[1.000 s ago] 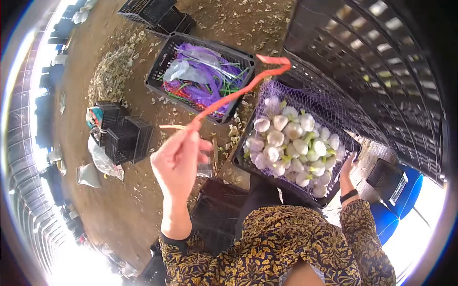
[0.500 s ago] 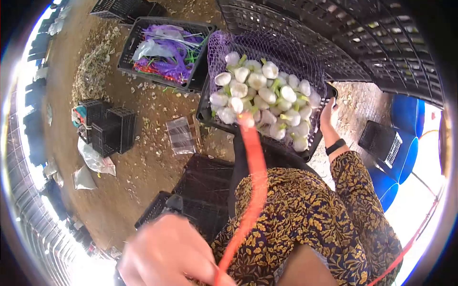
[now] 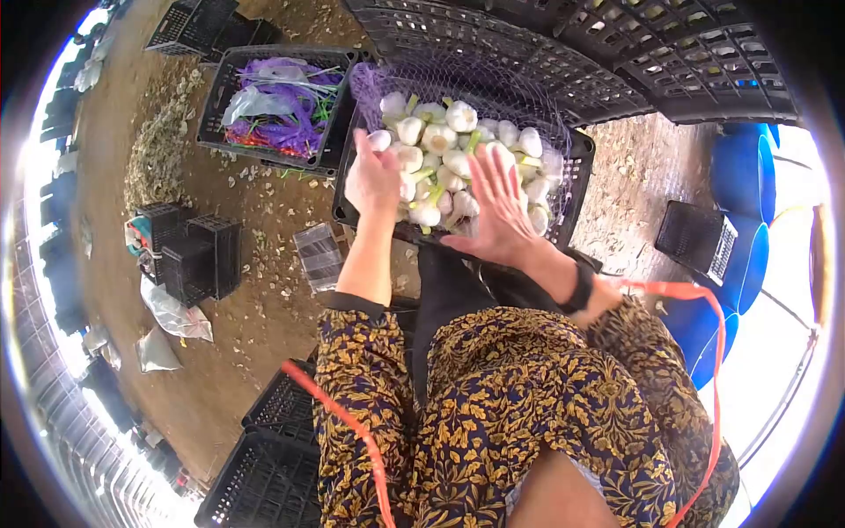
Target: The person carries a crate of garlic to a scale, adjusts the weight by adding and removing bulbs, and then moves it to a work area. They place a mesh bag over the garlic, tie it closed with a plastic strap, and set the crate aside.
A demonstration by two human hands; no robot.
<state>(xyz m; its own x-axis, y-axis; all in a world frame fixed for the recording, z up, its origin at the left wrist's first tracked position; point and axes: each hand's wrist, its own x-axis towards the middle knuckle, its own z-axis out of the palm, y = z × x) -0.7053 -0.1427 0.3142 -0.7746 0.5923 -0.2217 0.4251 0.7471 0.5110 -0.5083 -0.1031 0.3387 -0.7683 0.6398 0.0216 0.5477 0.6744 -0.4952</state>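
ok, l hand [image 3: 373, 180] & r hand [image 3: 502, 220] at garlic [image 3: 439, 139], mesh [image 3: 368, 84] abt

The brown floor [image 3: 216, 387] (quite littered) holds pale scraps [image 3: 158, 150], plastic bags [image 3: 180, 315] and black crates [image 3: 189, 268].

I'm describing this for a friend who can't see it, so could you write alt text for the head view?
A person's bare left hand and right hand are over white garlic bulbs heaped in purple netting in a black crate, the right with fingers spread. A second black crate, holding purple mesh, stands nearby.
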